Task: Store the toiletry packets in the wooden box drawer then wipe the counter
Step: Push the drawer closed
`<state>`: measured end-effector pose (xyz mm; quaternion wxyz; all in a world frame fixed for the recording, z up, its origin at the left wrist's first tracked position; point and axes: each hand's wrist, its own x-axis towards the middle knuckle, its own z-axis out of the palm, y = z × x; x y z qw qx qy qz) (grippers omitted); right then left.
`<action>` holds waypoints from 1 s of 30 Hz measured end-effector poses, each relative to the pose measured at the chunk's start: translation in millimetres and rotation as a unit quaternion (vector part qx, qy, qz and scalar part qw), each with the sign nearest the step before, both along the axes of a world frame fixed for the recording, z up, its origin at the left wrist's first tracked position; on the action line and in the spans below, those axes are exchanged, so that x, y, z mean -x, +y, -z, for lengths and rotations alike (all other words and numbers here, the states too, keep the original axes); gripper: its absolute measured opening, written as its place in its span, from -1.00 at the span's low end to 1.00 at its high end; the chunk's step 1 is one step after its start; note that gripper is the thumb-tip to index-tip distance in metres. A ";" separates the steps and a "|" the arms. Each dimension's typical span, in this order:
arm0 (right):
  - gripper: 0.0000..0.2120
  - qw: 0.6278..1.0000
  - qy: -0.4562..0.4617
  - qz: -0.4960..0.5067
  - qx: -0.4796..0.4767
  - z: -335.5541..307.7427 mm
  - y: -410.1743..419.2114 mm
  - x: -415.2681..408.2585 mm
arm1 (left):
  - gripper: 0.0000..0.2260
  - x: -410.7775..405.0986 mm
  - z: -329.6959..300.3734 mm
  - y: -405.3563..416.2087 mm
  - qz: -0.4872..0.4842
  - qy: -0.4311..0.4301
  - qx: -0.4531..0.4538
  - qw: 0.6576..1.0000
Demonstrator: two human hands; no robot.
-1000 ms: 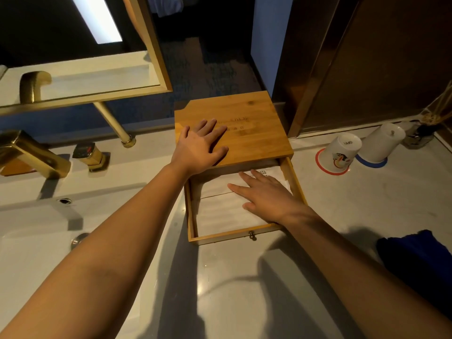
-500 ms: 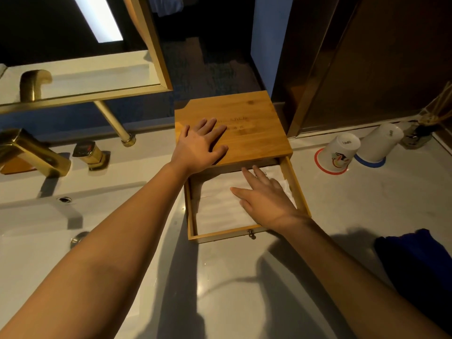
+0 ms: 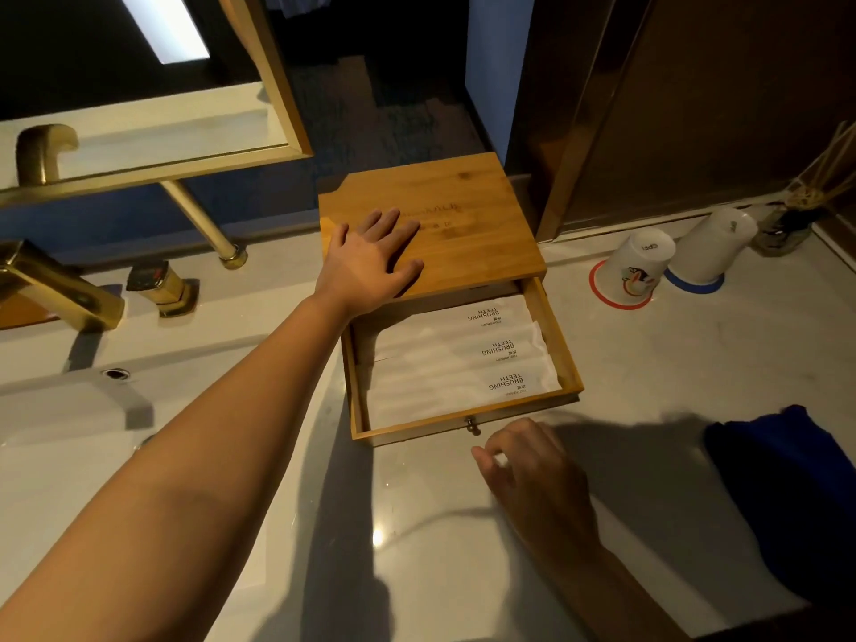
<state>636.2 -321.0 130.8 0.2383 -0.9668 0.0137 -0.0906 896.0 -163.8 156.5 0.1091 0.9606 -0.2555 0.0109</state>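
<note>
A wooden box [image 3: 463,234] stands at the back of the pale counter [image 3: 695,373], its drawer [image 3: 563,359] pulled out toward me. Three white toiletry packets [image 3: 444,368] printed "BRUSHING TEETH" lie flat side by side inside the drawer. My left hand [image 3: 370,266] rests flat on the box lid, fingers spread. My right hand [image 3: 528,465] hovers just in front of the drawer's small metal knob [image 3: 472,426], fingers curled loosely and holding nothing. A dark blue cloth [image 3: 783,479] lies on the counter at the right.
A white sink basin [image 3: 60,437] with a gold faucet [image 3: 55,284] and handle [image 3: 160,284] fills the left. Two upturned cups [image 3: 639,266] and a reed diffuser [image 3: 787,224] stand at the back right. A gold-framed mirror [image 3: 282,85] hangs behind.
My right hand has pulled back out of the drawer, uncovering the packets, and now sits in front of the knob. My left hand has stayed on the lid.
</note>
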 end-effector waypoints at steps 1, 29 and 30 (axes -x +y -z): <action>-0.79 0.995 0.067 0.029 -0.062 1.3 2.6 -4.7 | -0.48 -0.1 -0.3 0.1 -0.001 0.000 0.000 1.000; -0.76 0.794 0.226 0.189 -0.532 11.3 26.9 -47.0 | -0.45 -1.5 -1.4 0.6 0.007 0.020 -0.026 0.999; -0.76 0.797 0.224 0.189 -0.529 11.8 27.2 -46.6 | -0.44 -1.2 -1.7 0.6 0.008 0.021 -0.025 0.999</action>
